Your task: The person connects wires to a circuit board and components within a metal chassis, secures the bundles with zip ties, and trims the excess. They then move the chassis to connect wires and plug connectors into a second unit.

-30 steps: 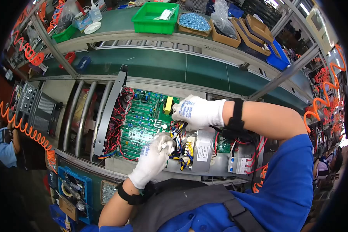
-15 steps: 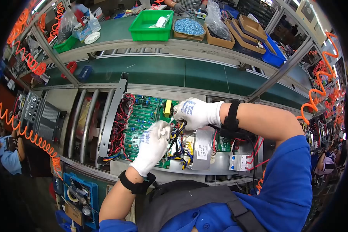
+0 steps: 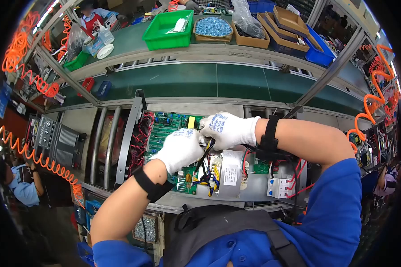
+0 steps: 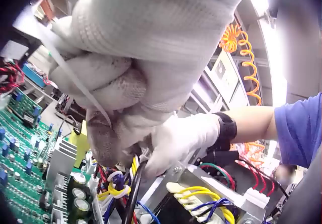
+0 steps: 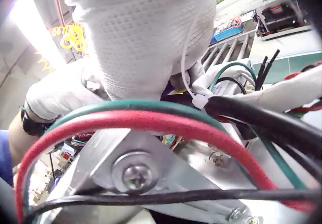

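Nearest the person's body, a box of small silvery pieces [image 3: 145, 229] lies below the roller line's edge. Just beyond, the gloved left hand [image 3: 178, 150] has its grip curled closed on a white cable tie [image 5: 199, 101], whose head sits against thick black cables [image 5: 266, 117]; whether it circles them fully cannot be told. The gloved right hand [image 3: 225, 130] meets it there, its grip pinching the black cables. Both hands hide the meeting point from above, and in the right wrist view a red wire [image 5: 151, 122] and a green wire [image 5: 131, 104] cross in front.

Under and left of the hands spreads a green circuit board [image 3: 158, 129] with a yellow component [image 3: 191, 122]; to the right stand a labelled metal box [image 3: 230, 190] and white breakers [image 3: 280, 188]. A grey metal rail [image 3: 128, 142] bounds the board's left side, tangled red wires [image 3: 142, 138] beside it.

Farther off runs a green belt [image 3: 182, 82]; behind it, a raised table [image 3: 129, 46] carries a green bin [image 3: 167, 42], a box of blue pieces [image 3: 213, 26] and cardboard trays [image 3: 280, 42].
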`<control>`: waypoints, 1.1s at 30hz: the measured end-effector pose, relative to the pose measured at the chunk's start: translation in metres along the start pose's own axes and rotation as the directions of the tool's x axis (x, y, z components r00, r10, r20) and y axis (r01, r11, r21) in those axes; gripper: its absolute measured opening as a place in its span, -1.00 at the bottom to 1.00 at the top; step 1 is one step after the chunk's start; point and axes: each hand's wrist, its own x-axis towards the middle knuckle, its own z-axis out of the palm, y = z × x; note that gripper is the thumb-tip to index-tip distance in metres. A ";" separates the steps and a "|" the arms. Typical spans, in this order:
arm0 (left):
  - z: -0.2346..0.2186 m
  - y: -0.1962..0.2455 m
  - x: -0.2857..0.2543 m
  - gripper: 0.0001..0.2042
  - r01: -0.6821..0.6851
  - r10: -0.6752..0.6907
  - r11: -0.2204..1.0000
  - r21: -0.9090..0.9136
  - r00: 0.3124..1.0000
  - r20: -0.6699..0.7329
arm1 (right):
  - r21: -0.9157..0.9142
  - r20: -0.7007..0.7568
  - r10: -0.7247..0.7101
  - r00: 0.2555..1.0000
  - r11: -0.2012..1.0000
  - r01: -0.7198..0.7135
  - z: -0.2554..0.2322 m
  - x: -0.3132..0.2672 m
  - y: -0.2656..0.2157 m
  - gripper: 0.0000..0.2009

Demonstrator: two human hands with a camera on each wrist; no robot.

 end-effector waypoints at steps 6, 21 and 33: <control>-0.006 -0.012 0.012 -0.84 0.122 0.052 0.838 -0.532 0.952 0.301 | 0.063 -0.020 0.048 0.999 0.997 -0.046 -0.002 -0.007 0.000 -0.66; -0.002 -0.037 0.022 -0.87 -0.073 0.336 0.814 -0.576 0.869 0.364 | -0.001 -0.225 0.260 0.939 0.964 -0.267 -0.005 -0.052 -0.068 -0.77; 0.005 -0.041 0.027 -0.88 -0.192 0.421 0.795 -0.575 0.857 0.296 | 0.359 -0.248 0.696 0.674 0.712 -0.604 0.036 -0.028 -0.082 -0.74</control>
